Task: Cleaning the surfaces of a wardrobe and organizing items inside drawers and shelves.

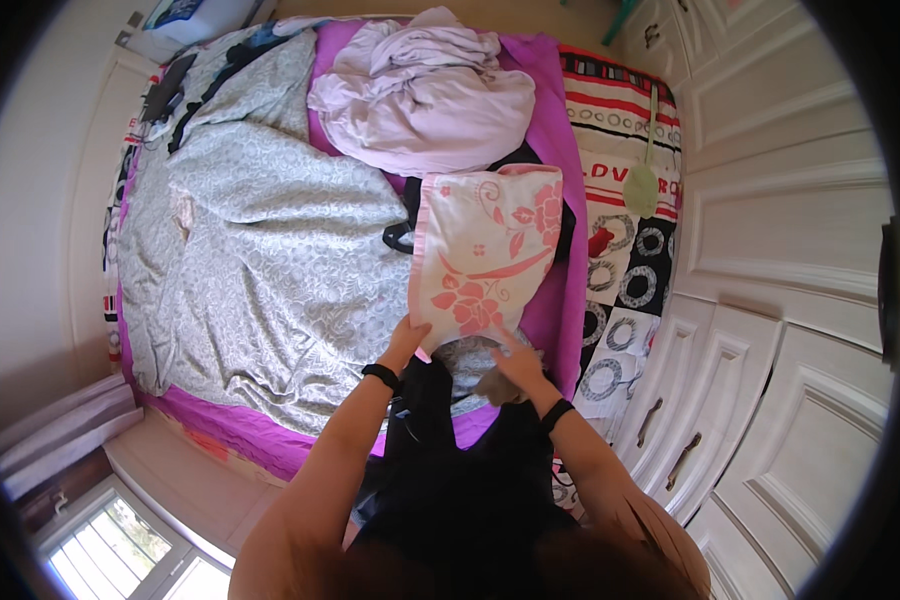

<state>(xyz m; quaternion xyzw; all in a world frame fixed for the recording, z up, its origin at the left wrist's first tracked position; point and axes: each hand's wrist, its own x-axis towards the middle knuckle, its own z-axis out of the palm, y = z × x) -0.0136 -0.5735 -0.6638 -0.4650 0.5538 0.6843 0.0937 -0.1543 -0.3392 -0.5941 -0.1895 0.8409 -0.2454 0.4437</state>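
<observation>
Soft daylight — glare at window [110,550] — curved edges

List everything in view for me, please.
Floral cloth: 1, white and pink, centre
Rumpled cover: 1, grey, left half
Bundled bedding: 1, pink, top centre
Sheet: 1, purple, beneath these
Patterned covering: 1, multicoloured, centre right
Strapped item: 1, green, right
Dark item: 1, black, under cloth
Container: 1, white-blue, top left
Cupboards: several, white, right side
Curtain: 1, pale, lower left
Window: 1, white, lower left
Wristbands: 2, black, wrists
Left hand: 1, bare, cloth's left corner
Right hand: 1, bare, cloth's near edge
</observation>
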